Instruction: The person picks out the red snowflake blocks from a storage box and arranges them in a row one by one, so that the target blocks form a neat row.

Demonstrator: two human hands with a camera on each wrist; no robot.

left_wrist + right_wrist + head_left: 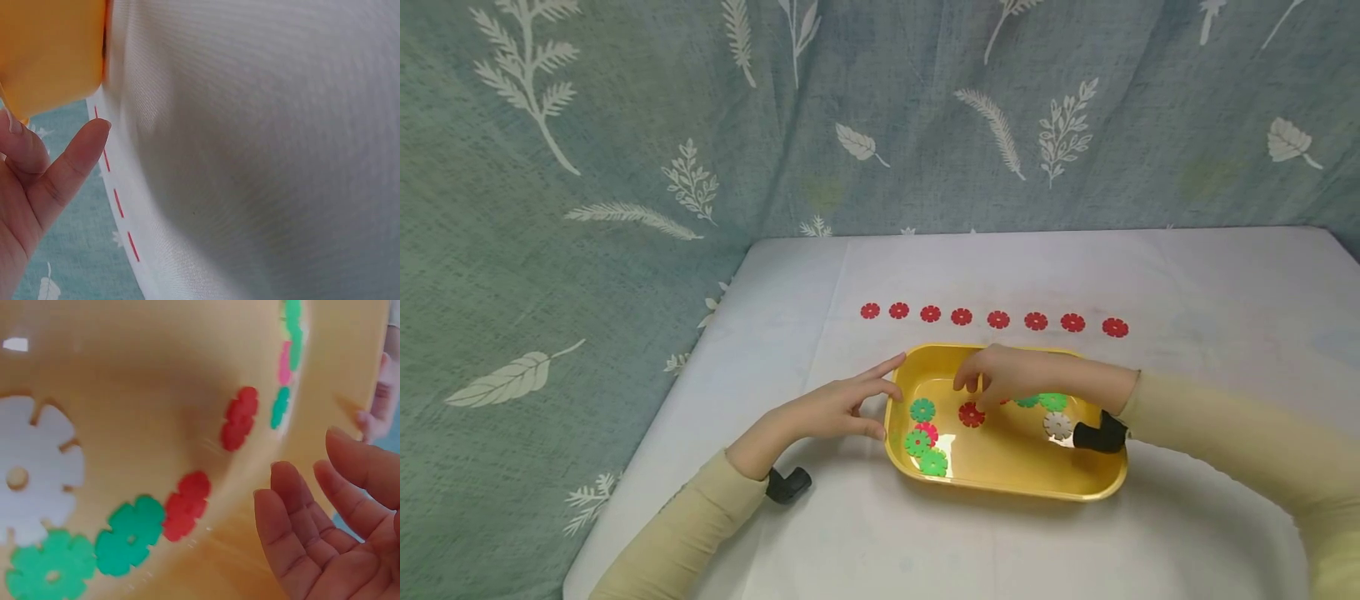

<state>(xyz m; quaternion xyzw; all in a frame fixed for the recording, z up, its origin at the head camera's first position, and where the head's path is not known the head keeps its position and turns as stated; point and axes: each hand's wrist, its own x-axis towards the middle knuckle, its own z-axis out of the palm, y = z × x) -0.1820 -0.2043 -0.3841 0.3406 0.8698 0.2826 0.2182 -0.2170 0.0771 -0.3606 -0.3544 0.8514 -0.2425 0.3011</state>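
My right hand (pixel 1011 373) reaches into a yellow tray (pixel 1007 492), fingers loosely bent and apart, with nothing between them. Just below its fingertips is a red notched disc (pixel 972 415) on the tray floor. The right wrist view shows that same red piece (pixel 240 419) and a second red disc (pixel 187 506), partly hidden by the hand in the head view. At the tray's left end, my left hand (pixel 831 408) is spread, with fingertips and thumb right at the rim.
Several red discs (pixel 997 319) lie in a row on the white cloth beyond the tray. Inside it, green discs (pixel 933 462) and a pink one (pixel 927 432) gather at the left; a white disc (pixel 1057 426) and more green discs (pixel 1053 402) lie right. A leaf-patterned curtain (pixel 880 125) hangs behind.
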